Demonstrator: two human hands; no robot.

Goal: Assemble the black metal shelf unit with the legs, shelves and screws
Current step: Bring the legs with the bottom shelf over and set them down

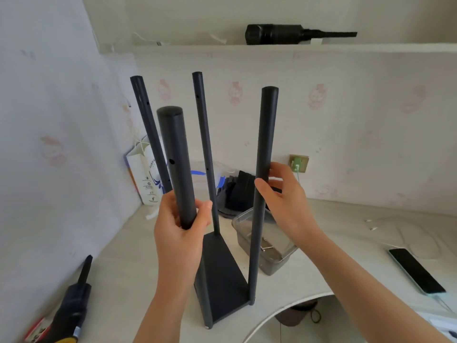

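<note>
Your left hand (181, 220) is wrapped round the near-left leg (176, 167), fingers and thumb curled tight about it, and your right hand (282, 194) has the near-right leg (263, 184) pinched between thumb and fingertips. The frame stands upright on the white desk (321, 276), one black shelf (222, 271) low down with all four legs rising from its corners, the two far legs (204, 144) leaning slightly apart. Best now, I'd say, to square the near pair up parallel before another shelf goes in, lining up the small screw holes (171, 161) at matching heights. Keep the base flat on the desk while you steady it. The clear tub (265, 243) just behind the right leg seems to hold the screws, within easy reach.
</note>
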